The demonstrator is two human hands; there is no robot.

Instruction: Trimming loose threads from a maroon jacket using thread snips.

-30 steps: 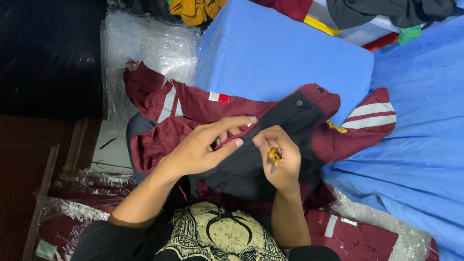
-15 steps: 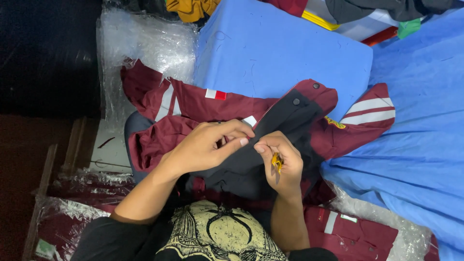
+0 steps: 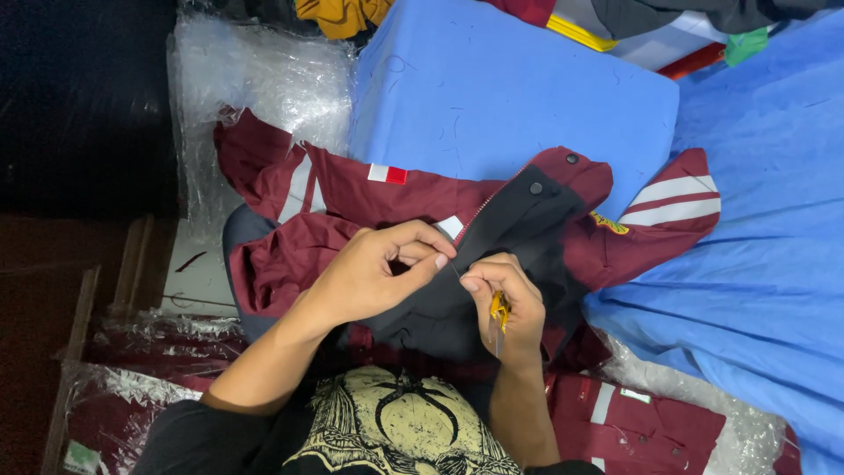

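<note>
You are working on a maroon work jacket with a black lining and grey reflective stripes (image 3: 387,207), which is lying across your lap and against a bench draped in blue cloth (image 3: 510,88). Your left hand (image 3: 374,273) is pinching the fabric at the jacket's zipper edge, fingers pressed together. Your right hand (image 3: 505,303) is curling shut around a small yellow-handled thread snipper (image 3: 499,310), its fingertips touching the black lining just beside the left hand.
</note>
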